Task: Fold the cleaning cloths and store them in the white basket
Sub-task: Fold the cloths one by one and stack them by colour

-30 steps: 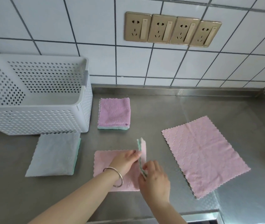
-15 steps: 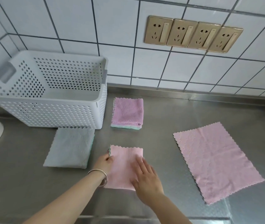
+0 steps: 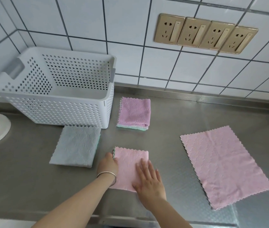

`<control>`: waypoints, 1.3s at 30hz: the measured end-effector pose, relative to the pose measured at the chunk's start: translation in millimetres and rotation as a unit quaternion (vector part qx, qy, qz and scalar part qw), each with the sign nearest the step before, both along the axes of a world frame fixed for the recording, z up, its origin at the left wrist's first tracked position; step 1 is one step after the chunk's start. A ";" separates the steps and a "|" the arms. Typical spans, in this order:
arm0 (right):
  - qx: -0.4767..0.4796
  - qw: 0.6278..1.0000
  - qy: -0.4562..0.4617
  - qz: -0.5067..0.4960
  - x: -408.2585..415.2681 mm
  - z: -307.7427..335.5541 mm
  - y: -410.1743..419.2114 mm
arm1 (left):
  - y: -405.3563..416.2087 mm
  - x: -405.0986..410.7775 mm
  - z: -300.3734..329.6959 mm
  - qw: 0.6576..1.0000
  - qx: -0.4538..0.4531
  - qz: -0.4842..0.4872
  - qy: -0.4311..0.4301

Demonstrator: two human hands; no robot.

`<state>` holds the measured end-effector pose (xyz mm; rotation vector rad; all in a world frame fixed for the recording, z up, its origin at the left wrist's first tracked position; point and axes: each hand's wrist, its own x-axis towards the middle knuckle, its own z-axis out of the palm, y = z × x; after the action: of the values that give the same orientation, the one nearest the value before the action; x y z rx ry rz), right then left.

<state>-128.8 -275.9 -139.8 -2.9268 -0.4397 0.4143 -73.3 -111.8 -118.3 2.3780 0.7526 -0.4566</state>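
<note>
Now we see both hands on a folded pink cloth (image 3: 129,167) that lies on the steel counter (image 3: 171,129), near its front edge. The right hand (image 3: 149,180) lies flat on the right part of this cloth, with straight, spread fingers pressing it down. The left hand (image 3: 108,165), which wears a metal bangle (image 3: 108,176) on the wrist, is at the left edge of the cloth; its fingers are curled at that edge, but we cannot tell if they really pinch it.

Left of this cloth, apart from it, lies a folded grey cloth (image 3: 76,146), just in front of the white basket (image 3: 61,111). We can see no cloths inside the basket, though part of its floor is hidden by the front wall. Just beside the basket's right wall lies a small stack of folded cloths (image 3: 134,113), purple on top and green below. Well to the right, an unfolded pink cloth (image 3: 224,165) is spread flat on the counter.

On the tiled wall above are four gold wall sockets (image 3: 206,33).
</note>
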 end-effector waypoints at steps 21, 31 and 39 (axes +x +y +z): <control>0.371 0.822 0.194 -0.387 31.1 49.2 26.3 | 18.2 -22.1 26.5 0.981 -0.145 0.093 -0.089; 0.518 0.735 0.297 -0.321 69.8 77.6 126.1 | 127.9 -13.3 72.1 0.951 -0.104 0.129 -0.262; 0.450 0.764 0.280 -0.367 84.5 57.3 182.6 | 175.7 2.0 41.1 0.971 -0.087 0.110 -0.195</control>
<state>-44.3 -93.3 -82.5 -1.6926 0.4772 0.6644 -71.2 64.0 -77.2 2.0983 0.7466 0.0387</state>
